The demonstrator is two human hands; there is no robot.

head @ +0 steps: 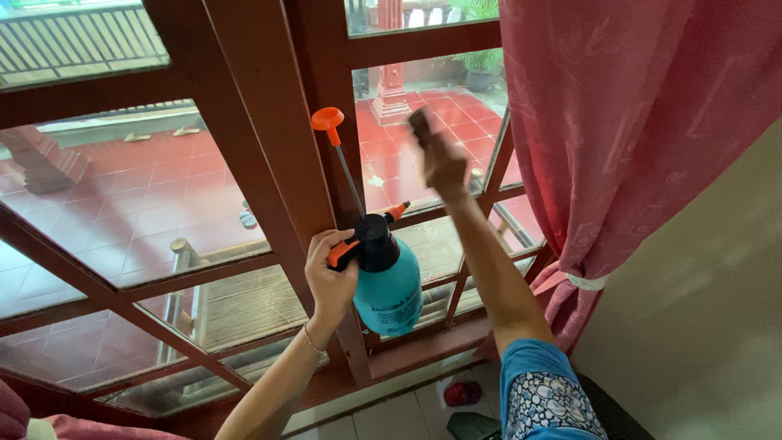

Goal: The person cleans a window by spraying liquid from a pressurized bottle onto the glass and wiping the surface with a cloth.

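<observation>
Teal plastic marks the pressure sprayer bottle point(388, 287), which hangs upright in the left hand point(329, 275); that grip is wrapped shut around the orange trigger handle point(342, 253) on the black pump head, with the bottle's body just to the right of and below the fingers. The bottle's long axis runs nearly vertical, carried on upward by the thin pump rod to the orange pump knob point(327, 119), which leans slightly left against the dark red window frame point(269, 138). The small orange nozzle point(397, 211) points up and to the right, toward the glass pane point(391, 155) where the right hand point(444, 163) is raised. That hand is blurred; it seems pressed to the glass around a small dark thing, perhaps a cloth, but how tightly it closes cannot be told. So the right hand lies up and right of the sprayer, apart from it, near the nozzle's line. A pink curtain point(635, 122) hangs at the right.
</observation>
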